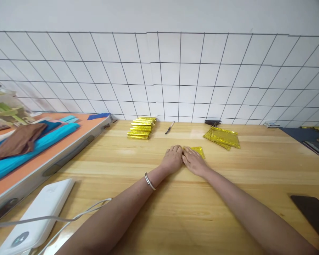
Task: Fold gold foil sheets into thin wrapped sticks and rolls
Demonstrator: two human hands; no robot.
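A small gold foil sheet [199, 151] lies on the wooden table under my hands, with its right part showing. My left hand [173, 158] is closed at the sheet's left end, its fingers curled and pressed together; the part of the foil there is hidden. Flat across the sheet rests my right hand [193, 160], fingers stretched out and its thumb side touching my left hand. Farther back to the left is a row of folded gold foil strips [142, 128]. Several flat gold foil sheets [223, 137] overlap at the back right.
A pen [169, 128] and a black clip [213, 122] lie near the tiled wall. On the left, an orange-topped board [77, 132] bears blue and brown cloth. A white power bank [39, 212] with cables sits at front left, a dark flat object [312, 214] at front right.
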